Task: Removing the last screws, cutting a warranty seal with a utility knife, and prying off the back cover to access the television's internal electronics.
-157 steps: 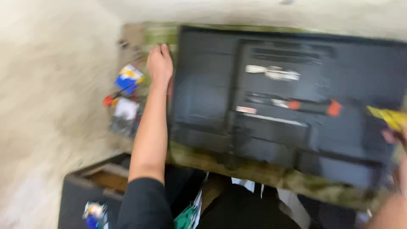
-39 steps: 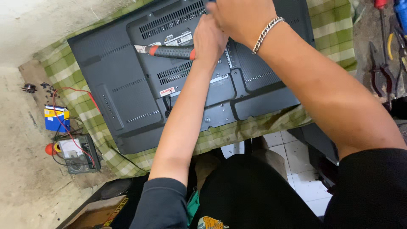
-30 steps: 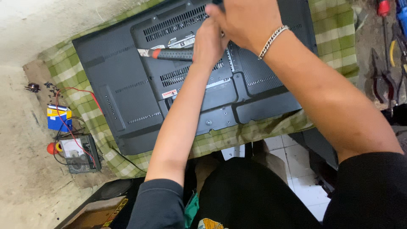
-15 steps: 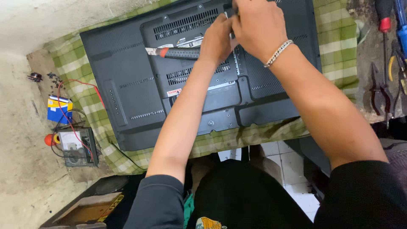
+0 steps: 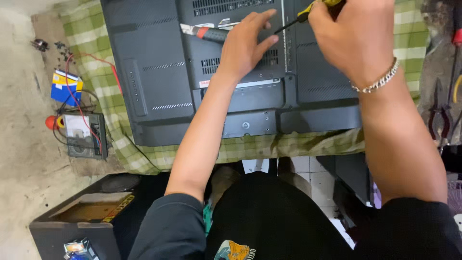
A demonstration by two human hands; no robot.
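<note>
A black flat-screen television (image 5: pixel 159 86) lies face down on a green checked cloth (image 5: pixel 288 147). My left hand (image 5: pixel 246 45) rests flat on its back panel with the fingers spread, holding nothing. My right hand (image 5: pixel 353 36) grips a yellow-and-black screwdriver (image 5: pixel 308 12) whose dark shaft slants down to the panel just beside my left fingertips. A second screwdriver with a red-and-black handle (image 5: pixel 207 32) lies loose on the panel, left of my left hand.
A multimeter (image 5: pixel 86 136) with red and black leads, a blue-and-yellow box (image 5: pixel 65 85) and a small orange object (image 5: pixel 52 122) lie at the left. Pliers and other tools (image 5: pixel 440 115) lie at the right. A dark box (image 5: pixel 82 216) stands at lower left.
The view has shifted closer to the television. My right hand with the screwdriver moved to the right of my left hand, which stayed on the panel with its fingers spread.
</note>
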